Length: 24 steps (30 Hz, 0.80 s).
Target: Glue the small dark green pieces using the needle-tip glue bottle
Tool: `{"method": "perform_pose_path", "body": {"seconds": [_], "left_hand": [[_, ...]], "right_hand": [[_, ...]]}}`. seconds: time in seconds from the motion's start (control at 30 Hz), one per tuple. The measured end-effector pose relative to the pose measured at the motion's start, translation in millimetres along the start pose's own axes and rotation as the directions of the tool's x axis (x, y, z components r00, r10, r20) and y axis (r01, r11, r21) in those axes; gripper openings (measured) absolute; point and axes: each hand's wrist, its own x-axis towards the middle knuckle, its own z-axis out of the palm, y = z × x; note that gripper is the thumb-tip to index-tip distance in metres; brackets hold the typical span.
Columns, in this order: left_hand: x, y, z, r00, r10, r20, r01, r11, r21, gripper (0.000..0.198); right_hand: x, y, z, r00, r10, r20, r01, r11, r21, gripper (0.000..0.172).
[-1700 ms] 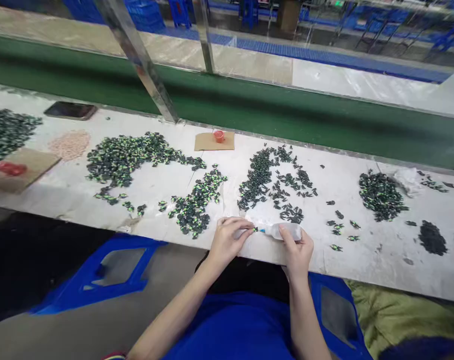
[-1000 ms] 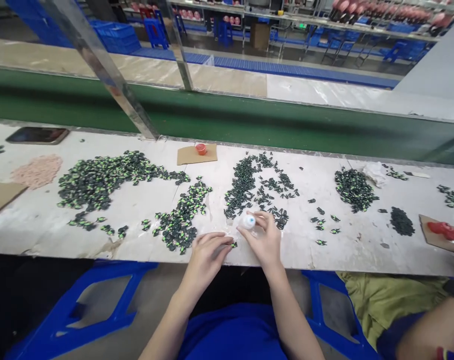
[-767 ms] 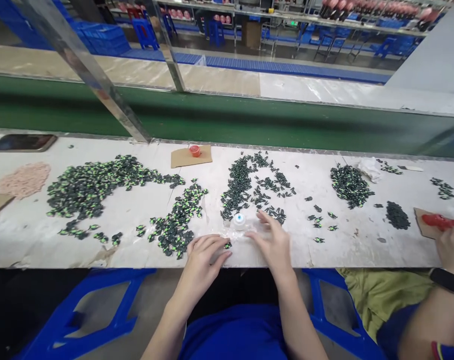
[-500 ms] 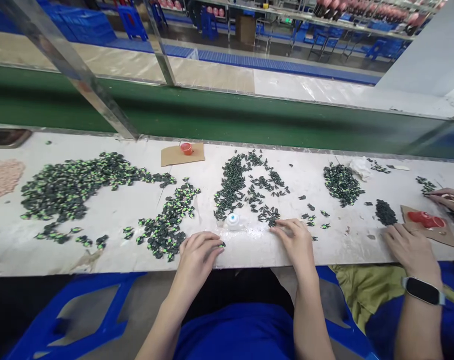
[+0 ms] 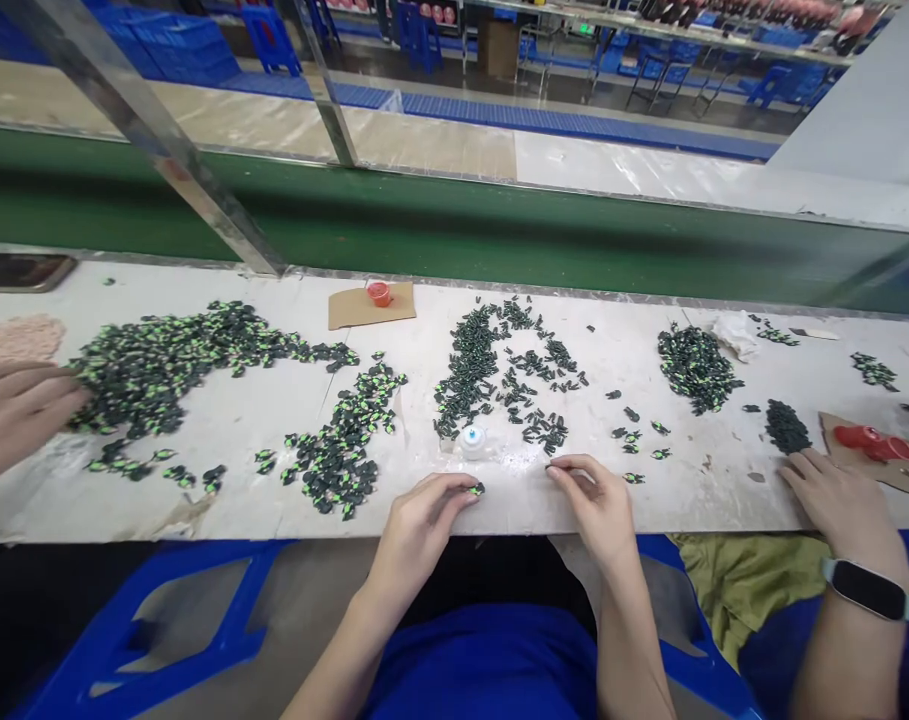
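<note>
My left hand (image 5: 422, 522) rests at the bench's front edge, its fingers pinched on a small black-and-green piece (image 5: 476, 489). My right hand (image 5: 597, 503) lies just to the right, thumb and forefinger closed on a small dark piece (image 5: 550, 467). A small white glue bottle with a blue tip (image 5: 472, 440) stands upright on the white bench (image 5: 221, 420) between and just beyond both hands. A spread of dark pieces (image 5: 491, 362) lies behind the bottle. A pile of black-and-green pieces (image 5: 340, 452) lies left of my left hand.
Another person's hand (image 5: 15, 410) touches the big green-black pile (image 5: 176, 352) at far left. A second person's hand with a watch (image 5: 836, 500) rests at right by cardboard holding a red thing (image 5: 874, 443). A red cup (image 5: 379, 293), more piles (image 5: 695, 365) and a green conveyor (image 5: 499, 235) lie beyond.
My right hand set the glue bottle upright on the bench, reached to the dark pieces and drew back pinching one. My left hand kept its piece. Another person's hand came in at far left.
</note>
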Motion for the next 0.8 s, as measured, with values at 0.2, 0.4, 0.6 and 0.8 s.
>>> {"method": "perform_pose_path", "body": {"seconds": [0.2,0.4,0.6,0.8], "left_hand": [[3.9,6.5,7.2,0.995,0.088,-0.042,-0.089,0.995,-0.035,0.017],[1.7,4.8,7.0,0.995,0.074,-0.070,-0.077,0.996,-0.034,0.016],[1.5,6.1,6.4,0.994,0.101,-0.051,-0.102,0.995,-0.018,0.018],[4.1,3.4,4.6,0.987,0.160,-0.003,-0.159,0.985,0.073,0.018]], "right_hand": [[-15.8,-16.0,35.0,0.983,0.015,0.182,-0.061,0.966,0.250,0.022],[-19.4,-15.5,46.6,0.984,-0.031,0.178,-0.016,0.966,0.257,0.014],[-17.7,-17.8,43.8,0.975,-0.074,0.209,0.028,0.976,0.217,0.013],[-15.1,-13.8,40.7,0.972,0.015,0.232,-0.058,0.982,0.180,0.025]]}}
